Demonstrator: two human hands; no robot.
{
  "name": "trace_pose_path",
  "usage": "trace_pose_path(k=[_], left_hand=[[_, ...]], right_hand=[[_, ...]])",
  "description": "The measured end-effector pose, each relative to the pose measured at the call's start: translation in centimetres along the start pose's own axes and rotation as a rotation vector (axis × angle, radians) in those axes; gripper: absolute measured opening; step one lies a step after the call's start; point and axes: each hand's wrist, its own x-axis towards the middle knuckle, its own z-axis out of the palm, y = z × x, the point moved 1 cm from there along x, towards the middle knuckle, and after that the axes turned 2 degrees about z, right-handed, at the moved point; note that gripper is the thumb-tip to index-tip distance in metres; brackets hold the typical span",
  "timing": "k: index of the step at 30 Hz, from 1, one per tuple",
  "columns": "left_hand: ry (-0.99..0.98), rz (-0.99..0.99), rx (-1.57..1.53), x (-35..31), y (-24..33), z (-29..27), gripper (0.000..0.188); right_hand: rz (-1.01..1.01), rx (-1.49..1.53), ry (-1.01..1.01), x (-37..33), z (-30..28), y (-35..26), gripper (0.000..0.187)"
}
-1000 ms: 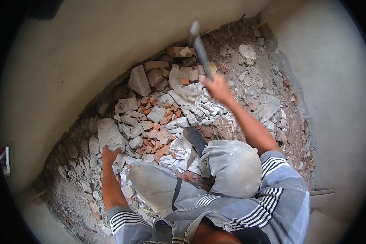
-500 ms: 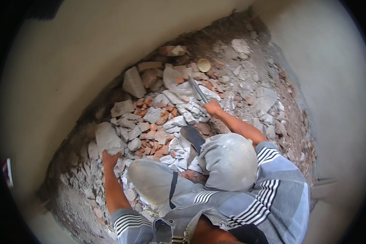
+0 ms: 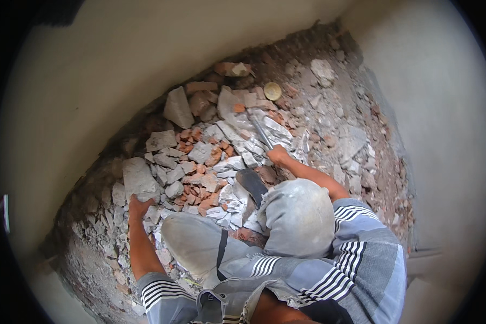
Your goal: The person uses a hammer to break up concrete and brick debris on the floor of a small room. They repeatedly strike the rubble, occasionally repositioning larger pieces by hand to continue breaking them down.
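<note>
My left hand (image 3: 140, 206) is at the near end of a large grey concrete chunk (image 3: 140, 179), its fingers against the edge and the thumb stretched to the right. The chunk lies on the rubble at left. My right hand (image 3: 278, 155) is wrapped round a grey metal rod (image 3: 260, 131) that slants away to the far left. Its far end rests over pale rubble and a crumpled white sheet (image 3: 275, 129); whether it bears a head there I cannot tell. Between my hands lie broken red brick bits (image 3: 202, 191) and grey lumps (image 3: 201, 153).
Bigger slabs (image 3: 179, 108) and brick pieces lean along the wall (image 3: 119, 70) at far left. A round yellowish disc (image 3: 272, 91) lies beyond the rod. My bent knees (image 3: 299, 216) are close to the pile, with a dark sandal (image 3: 251, 184) beside them. Another wall (image 3: 437, 108) bounds the right.
My right hand and the rod have come slightly nearer to me. My left hand stays at the concrete chunk. The whole view has shifted a little.
</note>
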Motion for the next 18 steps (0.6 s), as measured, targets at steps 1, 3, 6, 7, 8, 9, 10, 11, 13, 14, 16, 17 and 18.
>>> trace_pose_path(k=[1,3,6,7,8,9,10,11,13,14,16,17,18], left_hand=[[0.011,-0.010,0.037,0.0,-0.3,-0.3,0.103],[-0.040,-0.037,0.015,0.0,-0.7,0.1,0.106],[0.022,-0.007,-0.002,0.3,-0.9,0.4,0.105],[0.028,0.004,-0.014,0.3,-0.9,0.4,0.105],[0.039,0.014,-0.022,0.4,-0.8,0.4,0.105],[0.032,0.003,-0.003,0.4,-0.7,0.4,0.105],[0.019,-0.015,0.009,0.3,-0.6,0.4,0.104],[0.016,-0.026,0.001,0.3,-0.4,0.2,0.105],[-0.009,-0.055,0.011,0.2,-0.2,-0.1,0.105],[-0.028,-0.059,-0.016,0.2,-0.1,-0.2,0.106],[-0.018,-0.059,-0.013,0.1,-0.2,-0.4,0.107],[-0.031,-0.041,-0.015,0.2,-0.3,-0.6,0.107],[-0.009,-0.043,-0.006,0.1,-0.3,-0.3,0.107]], right_hand=[[-0.081,0.146,-0.058,1.1,1.6,0.6,0.036],[-0.068,0.355,-0.101,2.9,0.2,0.8,0.037],[-0.627,0.529,0.149,1.2,-10.4,-4.8,0.043],[-0.793,0.656,0.196,-0.8,-14.5,-6.8,0.044],[-0.987,0.666,0.386,-2.5,-18.4,-9.5,0.046],[-1.078,0.823,0.306,-4.5,-21.6,-11.3,0.036],[-1.229,1.160,0.187,-6.0,-23.2,-12.8,0.025],[-1.398,1.288,0.141,-7.3,-23.8,-13.5,0.019],[-1.279,1.331,0.343,-8.0,-19.9,-12.3,0.018],[-1.093,0.909,0.594,-7.3,-14.3,-10.1,0.015],[-0.679,0.266,0.448,-4.7,-4.0,-5.1,0.032],[-0.302,-0.329,-0.044,-3.0,0.8,-1.6,0.037],[-0.150,-0.199,-0.125,-1.1,4.1,0.7,0.048]])
